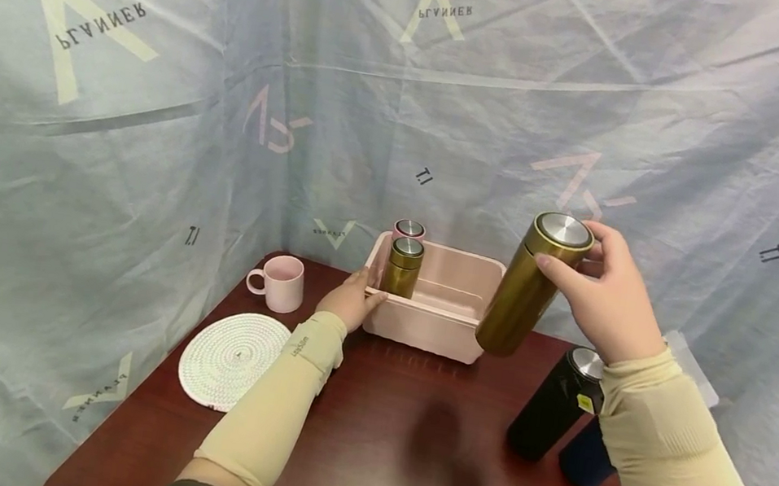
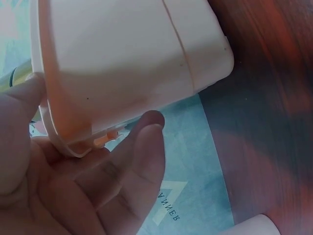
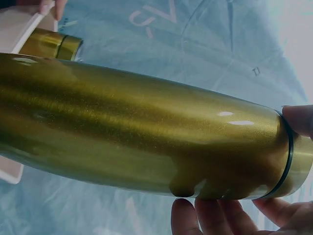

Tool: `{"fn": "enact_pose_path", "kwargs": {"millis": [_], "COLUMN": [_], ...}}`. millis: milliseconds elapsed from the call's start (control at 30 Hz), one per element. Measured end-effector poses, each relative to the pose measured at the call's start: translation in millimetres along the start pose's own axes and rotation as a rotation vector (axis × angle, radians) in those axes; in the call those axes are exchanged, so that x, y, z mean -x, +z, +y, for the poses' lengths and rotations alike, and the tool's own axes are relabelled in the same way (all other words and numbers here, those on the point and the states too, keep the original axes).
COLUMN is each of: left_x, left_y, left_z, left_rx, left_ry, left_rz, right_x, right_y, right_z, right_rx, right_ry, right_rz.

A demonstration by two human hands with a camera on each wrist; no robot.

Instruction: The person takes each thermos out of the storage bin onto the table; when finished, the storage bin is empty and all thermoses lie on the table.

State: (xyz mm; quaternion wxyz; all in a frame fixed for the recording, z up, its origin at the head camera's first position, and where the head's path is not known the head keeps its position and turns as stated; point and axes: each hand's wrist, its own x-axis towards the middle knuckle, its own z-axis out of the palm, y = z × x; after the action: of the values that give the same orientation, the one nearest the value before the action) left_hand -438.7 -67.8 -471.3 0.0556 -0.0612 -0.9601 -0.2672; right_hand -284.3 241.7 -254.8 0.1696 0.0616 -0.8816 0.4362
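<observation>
My right hand (image 1: 611, 297) grips a large gold thermos flask (image 1: 518, 301) around its upper end, just below the steel-topped lid. The flask hangs tilted above the table, beside the right end of a pale pink plastic bin (image 1: 422, 329). In the right wrist view the flask's gold body (image 3: 146, 132) fills the middle, with fingertips along its lower side. My left hand (image 1: 346, 301) holds the bin's left corner, thumb over the rim (image 2: 41, 98). Inside the bin, at its left end, a smaller gold flask (image 1: 401, 277) stands upright before a pink one (image 1: 409, 228), mostly hidden.
A pink mug (image 1: 284, 285) and a round white woven placemat (image 1: 234, 358) lie on the left of the dark red table (image 1: 378, 439). On the right stand a black flask (image 1: 548, 408) and a dark blue one (image 1: 586, 458), partly behind my right forearm. Printed cloth (image 1: 494, 125) hangs behind.
</observation>
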Motion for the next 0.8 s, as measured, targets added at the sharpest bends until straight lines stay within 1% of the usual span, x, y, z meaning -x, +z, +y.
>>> {"fn": "enact_pose_path", "kwargs": {"millis": [267,400,600,700,800], "left_x": [0.5,0.5,0.3,0.0,0.0], "left_y": [-2.5,-2.8,-1.3,-0.6,-0.9], "left_z": [-1.3,-1.3,-1.2,-0.5,0.1], "left_rx": [-0.004,-0.003,-0.012,-0.021,-0.026], "left_ry": [0.004,0.007,0.009,0.015,0.013], "left_rz": [0.007,0.007,0.003,0.001,-0.003], "right_x": [20,28,38,43,46], "right_y": [1,6,20,30,41], "right_z": [29,41,57,64,72], "right_rx": [0.012,0.017,0.023,0.005,-0.026], "right_ry": [0.032,0.015,0.009,0.007,0.008], "right_rz": [-0.026,-0.03,-0.03,-0.032,-0.055]}}
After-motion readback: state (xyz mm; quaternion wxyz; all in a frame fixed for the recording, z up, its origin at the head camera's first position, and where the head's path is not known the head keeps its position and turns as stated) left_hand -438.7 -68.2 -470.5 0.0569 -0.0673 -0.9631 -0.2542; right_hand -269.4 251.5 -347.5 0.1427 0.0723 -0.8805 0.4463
